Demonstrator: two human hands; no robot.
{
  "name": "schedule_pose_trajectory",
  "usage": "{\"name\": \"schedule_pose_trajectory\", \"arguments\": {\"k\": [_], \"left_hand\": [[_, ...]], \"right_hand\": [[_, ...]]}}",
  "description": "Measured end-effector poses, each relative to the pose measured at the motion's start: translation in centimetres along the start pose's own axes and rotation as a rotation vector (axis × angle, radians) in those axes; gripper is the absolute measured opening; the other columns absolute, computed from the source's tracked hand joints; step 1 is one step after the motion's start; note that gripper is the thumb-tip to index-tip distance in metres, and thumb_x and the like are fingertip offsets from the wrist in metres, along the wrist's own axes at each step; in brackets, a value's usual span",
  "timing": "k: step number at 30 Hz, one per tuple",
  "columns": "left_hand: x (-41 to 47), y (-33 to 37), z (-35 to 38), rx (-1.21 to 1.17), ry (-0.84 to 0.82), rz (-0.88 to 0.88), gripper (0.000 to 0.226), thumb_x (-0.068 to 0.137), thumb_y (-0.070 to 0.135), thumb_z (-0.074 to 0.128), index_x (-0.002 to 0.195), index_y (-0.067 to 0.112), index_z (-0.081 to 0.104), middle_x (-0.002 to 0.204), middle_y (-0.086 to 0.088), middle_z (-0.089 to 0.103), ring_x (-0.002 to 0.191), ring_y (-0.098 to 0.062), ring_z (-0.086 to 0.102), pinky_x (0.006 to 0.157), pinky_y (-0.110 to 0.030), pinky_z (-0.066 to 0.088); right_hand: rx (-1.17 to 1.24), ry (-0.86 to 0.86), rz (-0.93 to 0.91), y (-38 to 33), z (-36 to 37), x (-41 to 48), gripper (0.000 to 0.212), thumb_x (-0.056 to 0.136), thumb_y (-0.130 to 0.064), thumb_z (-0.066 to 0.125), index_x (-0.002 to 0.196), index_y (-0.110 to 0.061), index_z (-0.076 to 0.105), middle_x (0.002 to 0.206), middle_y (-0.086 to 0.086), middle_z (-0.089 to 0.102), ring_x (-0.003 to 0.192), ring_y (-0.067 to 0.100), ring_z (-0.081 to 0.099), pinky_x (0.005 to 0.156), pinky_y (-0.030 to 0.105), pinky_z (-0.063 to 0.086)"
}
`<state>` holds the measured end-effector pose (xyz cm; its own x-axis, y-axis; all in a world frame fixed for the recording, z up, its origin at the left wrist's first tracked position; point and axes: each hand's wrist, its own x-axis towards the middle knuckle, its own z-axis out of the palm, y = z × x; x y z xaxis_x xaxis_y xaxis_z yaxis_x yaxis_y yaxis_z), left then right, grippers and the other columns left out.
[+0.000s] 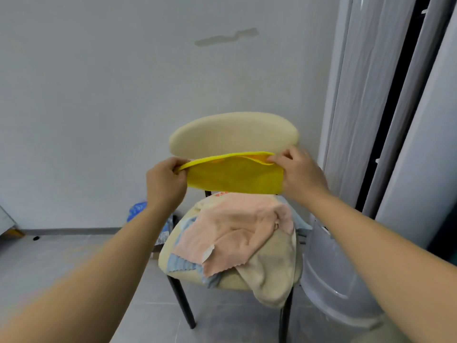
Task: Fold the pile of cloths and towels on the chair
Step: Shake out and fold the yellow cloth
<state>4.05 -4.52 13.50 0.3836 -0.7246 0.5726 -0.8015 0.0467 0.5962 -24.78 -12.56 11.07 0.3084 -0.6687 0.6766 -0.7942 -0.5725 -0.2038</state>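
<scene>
Both upper corners of the yellow cloth [235, 178] are pinched: left hand [164, 180] at its 9 o'clock, right hand [300, 173] at 3. Its long axis runs between them, held midair; the pink towel [237, 229] on the chair [232, 134] lies at 6 o'clock.

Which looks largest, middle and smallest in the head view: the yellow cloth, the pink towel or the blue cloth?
1. pink towel, spread on the chair.
2. yellow cloth, held doubled over, so less shows.
3. blue cloth, mostly hidden under the pink towel.
</scene>
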Motion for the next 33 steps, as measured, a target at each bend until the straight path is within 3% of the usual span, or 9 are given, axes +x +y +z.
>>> {"name": "schedule_pose_trajectory", "arguments": {"k": [2, 4, 9, 12, 15, 19, 23, 26, 33], "left_hand": [[-2.3, -2.1, 1.9, 0.066, -0.084, 0.048, 0.022, 0.085, 0.005, 0.066, 0.101, 0.016, 0.078, 0.097, 0.000, 0.075, 0.091, -0.021, 0.066, 0.082, -0.028, 0.046], [-4.7, -5.1, 3.7, 0.134, -0.202, 0.009, 0.018, 0.086, 0.009, 0.069, 0.101, 0.015, 0.077, 0.100, -0.004, 0.076, 0.095, -0.025, 0.068, 0.086, -0.033, 0.050], [-8.6, -9.3, 5.4, 0.277, -0.430, -0.038, 0.014, 0.090, 0.016, 0.066, 0.099, 0.014, 0.077, 0.093, -0.010, 0.074, 0.089, -0.031, 0.066, 0.074, -0.034, 0.049], [-8.6, -9.8, 5.4, 0.286, -0.438, -0.034, 0.016, 0.092, 0.020, 0.065, 0.102, 0.016, 0.077, 0.096, -0.008, 0.074, 0.089, -0.028, 0.065, 0.075, -0.033, 0.048], [-8.4, -10.0, 5.5, 0.301, -0.442, 0.016, 0.015, 0.091, 0.023, 0.067, 0.102, 0.020, 0.077, 0.098, -0.003, 0.073, 0.091, -0.025, 0.065, 0.077, -0.034, 0.050], [-7.7, -10.4, 6.0, 0.308, -0.436, 0.064, 0.012, 0.087, 0.027, 0.072, 0.098, 0.024, 0.077, 0.100, 0.004, 0.071, 0.098, -0.020, 0.061, 0.079, -0.037, 0.051], [-7.3, -10.2, 6.5, 0.371, -0.476, 0.113, 0.013, 0.084, 0.026, 0.075, 0.097, 0.026, 0.075, 0.097, 0.006, 0.069, 0.097, -0.018, 0.059, 0.078, -0.041, 0.054], [-7.1, -10.2, 6.8, 0.418, -0.506, 0.172, 0.015, 0.084, 0.026, 0.074, 0.098, 0.027, 0.071, 0.095, 0.006, 0.067, 0.093, -0.019, 0.059, 0.074, -0.041, 0.055], [-7.1, -10.2, 6.8, 0.498, -0.499, 0.323, 0.003, 0.086, 0.024, 0.069, 0.087, 0.022, 0.067, 0.081, 0.002, 0.065, 0.075, -0.022, 0.058, 0.059, -0.038, 0.053]], "right_hand": [[-0.009, -0.012, 0.007, 0.5, 2.2, -2.3, 0.035, 0.082, -0.006, 0.067, 0.111, -0.025, 0.072, 0.097, 0.002, 0.052, 0.095, 0.026, 0.051, 0.064, 0.030, 0.037], [-0.035, -0.217, 0.063, 1.2, 4.2, -5.0, 0.023, 0.088, -0.020, 0.062, 0.108, -0.025, 0.070, 0.103, -0.002, 0.048, 0.105, 0.022, 0.048, 0.067, 0.027, 0.031], [-0.093, -0.661, 0.070, 2.9, 6.6, -9.3, 0.029, 0.098, -0.034, 0.049, 0.121, -0.037, 0.067, 0.123, -0.003, 0.049, 0.116, 0.020, 0.048, 0.077, 0.030, 0.041], [-0.003, -0.617, 0.154, 2.8, 7.0, -9.4, 0.041, 0.099, -0.057, 0.039, 0.101, -0.033, 0.072, 0.111, -0.006, 0.054, 0.103, 0.016, 0.053, 0.078, 0.033, 0.045], [0.039, -0.485, 0.241, 2.9, 7.8, -9.2, 0.044, 0.100, -0.052, 0.041, 0.085, -0.021, 0.069, 0.104, 0.000, 0.061, 0.099, 0.023, 0.058, 0.076, 0.035, 0.047], [-0.055, -0.448, 0.251, 2.3, 8.5, -8.8, 0.021, 0.088, -0.045, 0.062, 0.090, -0.024, 0.061, 0.103, -0.002, 0.060, 0.098, 0.024, 0.058, 0.066, 0.032, 0.036], [-0.111, -0.443, 0.227, 1.6, 8.8, -8.2, 0.028, 0.088, -0.036, 0.063, 0.105, -0.024, 0.045, 0.111, 0.002, 0.059, 0.100, 0.030, 0.058, 0.068, 0.035, 0.034], [-0.146, -0.446, 0.183, 1.3, 8.8, -8.1, 0.030, 0.094, -0.021, 0.050, 0.124, -0.023, 0.049, 0.121, 0.006, 0.059, 0.108, 0.033, 0.057, 0.074, 0.038, 0.042], [-0.120, -0.562, 0.092, 2.8, 8.2, -8.8, 0.031, 0.099, -0.018, 0.043, 0.113, -0.019, 0.071, 0.120, 0.002, 0.058, 0.116, 0.024, 0.051, 0.081, 0.034, 0.048]]}}
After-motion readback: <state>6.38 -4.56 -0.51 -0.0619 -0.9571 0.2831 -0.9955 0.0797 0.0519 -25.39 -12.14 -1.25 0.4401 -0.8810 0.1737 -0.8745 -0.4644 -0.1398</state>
